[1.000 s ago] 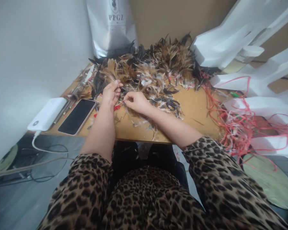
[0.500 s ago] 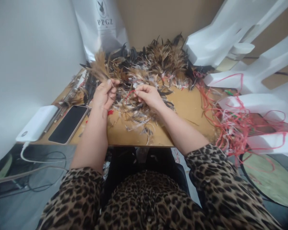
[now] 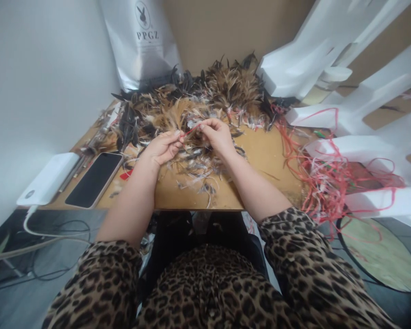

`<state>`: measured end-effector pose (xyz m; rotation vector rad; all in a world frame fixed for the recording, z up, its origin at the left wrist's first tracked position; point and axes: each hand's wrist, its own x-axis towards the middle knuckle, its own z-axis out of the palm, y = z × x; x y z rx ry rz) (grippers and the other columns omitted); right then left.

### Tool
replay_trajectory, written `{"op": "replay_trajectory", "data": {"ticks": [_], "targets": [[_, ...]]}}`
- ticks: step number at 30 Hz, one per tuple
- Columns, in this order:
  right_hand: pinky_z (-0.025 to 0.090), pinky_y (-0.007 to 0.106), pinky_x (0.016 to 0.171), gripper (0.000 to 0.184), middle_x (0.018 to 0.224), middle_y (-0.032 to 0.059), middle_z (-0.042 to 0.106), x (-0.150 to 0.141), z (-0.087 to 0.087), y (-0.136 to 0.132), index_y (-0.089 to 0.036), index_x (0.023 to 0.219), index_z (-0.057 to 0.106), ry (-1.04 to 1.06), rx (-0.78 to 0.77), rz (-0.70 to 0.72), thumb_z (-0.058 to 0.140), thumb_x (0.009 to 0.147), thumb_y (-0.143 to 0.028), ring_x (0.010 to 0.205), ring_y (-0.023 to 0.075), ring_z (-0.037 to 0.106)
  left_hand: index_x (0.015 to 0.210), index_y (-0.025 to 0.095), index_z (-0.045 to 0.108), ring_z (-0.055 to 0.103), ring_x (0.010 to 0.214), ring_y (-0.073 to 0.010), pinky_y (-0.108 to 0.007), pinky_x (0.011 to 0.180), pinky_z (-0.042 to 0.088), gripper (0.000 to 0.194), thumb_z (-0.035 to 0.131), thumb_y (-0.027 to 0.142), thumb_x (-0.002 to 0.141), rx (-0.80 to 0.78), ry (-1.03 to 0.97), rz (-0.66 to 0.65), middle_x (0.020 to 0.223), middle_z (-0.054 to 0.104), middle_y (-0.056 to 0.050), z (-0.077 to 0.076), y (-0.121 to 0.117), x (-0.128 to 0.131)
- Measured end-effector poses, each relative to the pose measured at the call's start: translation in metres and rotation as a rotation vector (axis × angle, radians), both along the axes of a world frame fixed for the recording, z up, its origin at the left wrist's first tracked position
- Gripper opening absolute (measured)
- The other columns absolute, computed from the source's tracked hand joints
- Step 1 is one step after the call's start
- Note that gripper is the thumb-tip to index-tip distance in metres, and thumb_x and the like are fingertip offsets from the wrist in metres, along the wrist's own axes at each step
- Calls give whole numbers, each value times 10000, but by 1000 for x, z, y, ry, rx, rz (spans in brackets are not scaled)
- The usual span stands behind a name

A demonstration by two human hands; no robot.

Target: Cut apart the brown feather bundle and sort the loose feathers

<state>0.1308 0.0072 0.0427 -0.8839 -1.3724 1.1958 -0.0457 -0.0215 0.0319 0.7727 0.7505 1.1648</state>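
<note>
My left hand (image 3: 165, 145) is closed in a pinch above the table. A bunch of tan feathers (image 3: 176, 114) fans out just beyond its fingertips, and its base seems to be in that pinch. A short red thread (image 3: 191, 131) runs from there to my right hand (image 3: 219, 136), whose thumb and forefinger are shut on its other end. Behind both hands lies a heap of brown and black feathers (image 3: 238, 89). Loose feather scraps (image 3: 198, 167) are scattered below the hands.
To the left lie a phone (image 3: 94, 179) and a white power bank (image 3: 48, 178) with a cable. A silver bag (image 3: 150, 59) stands behind the feathers. At the right, tangled red strings (image 3: 332, 183) hang over white stands (image 3: 366, 146); a round green-topped stool (image 3: 380, 256) is below.
My left hand has moved right, towards my right hand, bringing the tan feathers with it. The red thread now stretches between the two hands. My right hand has shifted slightly.
</note>
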Motion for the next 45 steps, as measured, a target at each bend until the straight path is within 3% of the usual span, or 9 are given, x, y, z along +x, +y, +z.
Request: {"op": "replay_trajectory", "data": {"ticks": [6,11,20,24,29,33,38,41,45], "targets": [[363,166,478,113,612,-44,554,0,1,-2,-150,758,560,28,-31,-12,588,719,-252,470,39,441,728,82,660,549,476,-23,-69,457,443,43,682,119,730,-34,51,65,602,607,-29,-3,4,-1],[365,160,471,113,690,-23,608,-1,2,-3,-152,753,550,43,-14,6,583,724,-255,465,28,444,699,68,671,560,470,-39,-101,459,451,143,741,189,672,73,211,130,591,625,-32,-6,3,4],[342,162,418,80,456,-65,516,-3,-6,2,-167,738,559,0,-38,16,481,718,-166,402,59,452,653,76,668,534,440,-51,-136,423,418,263,774,316,627,153,468,-33,556,619,-37,-8,-3,10],[385,171,444,47,504,-55,542,-3,-8,2,-169,747,545,-6,0,22,516,715,-185,446,71,503,711,80,674,525,432,-51,-139,407,405,270,768,321,634,142,469,-71,574,628,-36,-7,-4,8],[399,200,481,96,731,18,642,1,-6,2,-161,780,516,-103,60,-31,499,784,-255,478,62,503,731,85,641,558,461,-56,-125,407,398,277,741,334,661,151,390,62,630,658,-55,-6,0,4],[431,257,627,119,773,32,632,5,-3,-6,-163,831,540,-386,380,-97,469,819,-258,611,107,534,721,92,617,538,407,-60,-132,372,375,248,708,321,691,149,465,146,553,623,-24,-6,2,4],[370,337,806,214,892,84,631,7,6,-16,-155,870,593,-792,910,-57,402,878,-253,861,189,523,567,96,569,495,331,-80,-160,349,371,276,651,291,743,228,710,-29,408,549,-26,-4,-4,12],[325,368,836,251,968,97,627,7,7,-12,-164,896,596,-903,1011,-37,366,903,-263,956,215,479,561,98,569,491,324,-81,-164,350,369,261,613,247,772,273,793,-126,407,556,-34,-2,-8,17],[276,391,856,250,931,84,635,8,2,-4,-176,892,598,-967,989,-32,366,908,-269,970,225,448,575,103,573,516,356,-82,-161,370,381,248,575,214,796,281,839,-261,430,568,-34,-1,-11,21]]}}
